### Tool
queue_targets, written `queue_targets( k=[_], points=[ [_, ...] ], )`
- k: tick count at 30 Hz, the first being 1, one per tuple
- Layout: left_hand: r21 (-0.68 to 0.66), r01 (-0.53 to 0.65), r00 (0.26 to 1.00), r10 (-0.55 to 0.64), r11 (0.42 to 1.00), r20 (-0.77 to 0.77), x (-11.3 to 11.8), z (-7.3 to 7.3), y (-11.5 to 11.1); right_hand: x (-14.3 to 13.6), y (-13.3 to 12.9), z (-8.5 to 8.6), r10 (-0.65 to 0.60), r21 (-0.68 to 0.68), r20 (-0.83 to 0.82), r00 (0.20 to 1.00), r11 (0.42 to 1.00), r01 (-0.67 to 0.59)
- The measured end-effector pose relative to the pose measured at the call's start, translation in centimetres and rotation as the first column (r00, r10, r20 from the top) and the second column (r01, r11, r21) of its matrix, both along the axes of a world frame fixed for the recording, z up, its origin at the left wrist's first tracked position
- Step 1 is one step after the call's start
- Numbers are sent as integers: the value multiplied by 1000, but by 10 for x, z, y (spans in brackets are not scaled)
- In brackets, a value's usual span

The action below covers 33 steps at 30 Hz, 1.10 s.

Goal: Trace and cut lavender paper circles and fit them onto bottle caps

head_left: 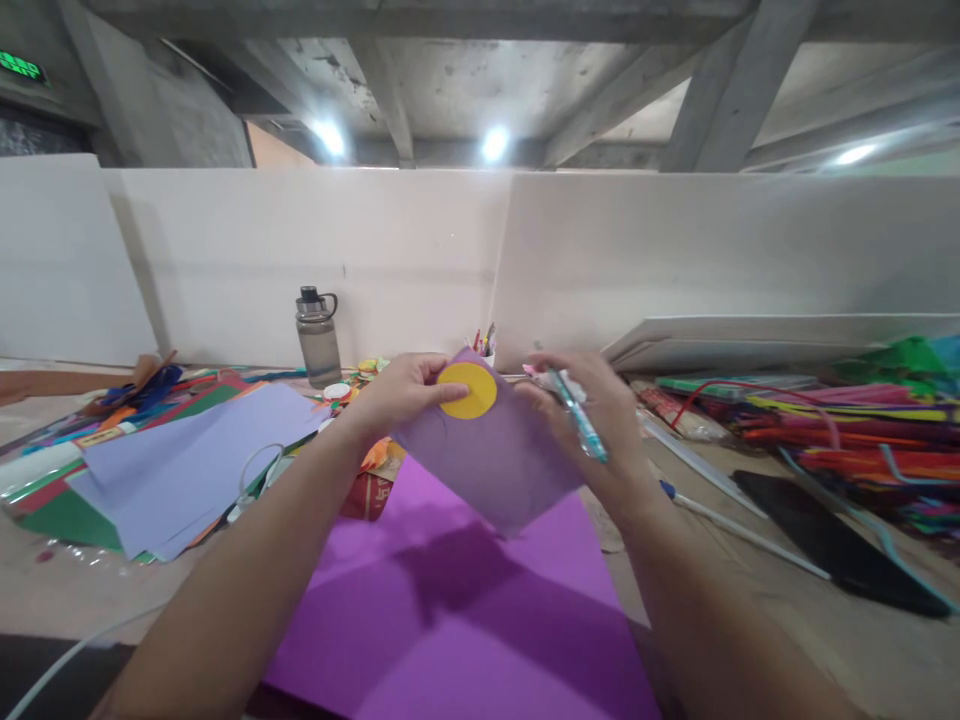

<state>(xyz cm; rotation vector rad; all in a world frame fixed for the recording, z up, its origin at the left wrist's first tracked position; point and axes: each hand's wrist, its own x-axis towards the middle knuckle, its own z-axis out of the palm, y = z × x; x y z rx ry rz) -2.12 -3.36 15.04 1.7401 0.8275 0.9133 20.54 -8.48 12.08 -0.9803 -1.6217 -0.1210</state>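
Observation:
My left hand (409, 392) pinches the left corner of a purple paper sheet (491, 470), its thumb pressing on a yellow paper circle (478, 400) near the upper edge. Held up at a slant, the sheet casts a shadow on a larger purple sheet (450, 650) lying on the table. On the other side, my right hand (600, 420) is closed around a teal pen (577, 415), blurred by motion. Its fingers are close to the sheet's right edge; whether they grip the paper too, I cannot tell.
Light purple papers (195, 460) lie at left. A water bottle (318, 345) and a pen cup (489, 357) stand near the white partition (405, 250). At right are a black tablet-like slab (832, 540), a blue-tipped white stick (750, 530) and colourful craft stems (847, 435). Another person's arm (67, 385) reaches in.

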Motion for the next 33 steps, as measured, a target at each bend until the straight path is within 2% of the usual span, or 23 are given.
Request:
queue_targets(
  k=[2,3,5,9,12,16,23,33],
  points=[
    [-83,-38,992,47,996,115,-3,-9,9,-2,-4,0,-102,135,-156,982,983,123],
    [-117,-53,980,74,992,184,-4,-16,14,-4,-7,-1,-94,153,-230,969,979,132],
    [-171,-89,933,143,981,331,-5,-32,23,-11,-10,-5,-41,104,-312,949,991,78],
    [-267,-115,831,240,957,502,0,-63,35,-25,-6,-24,85,-40,-237,968,994,-97],
    [-301,-99,777,263,948,572,7,-78,38,-30,-1,-38,94,-86,-170,981,990,-110],
    [-315,-47,771,235,948,592,13,-84,36,-36,3,-44,82,-158,-88,993,983,-95],
    [-308,-82,783,253,948,568,19,-87,33,-38,5,-48,34,-181,-67,997,982,-45],
    [-505,-38,731,369,862,574,27,-93,35,-36,9,-50,40,-217,-67,997,975,-54]
  ],
)
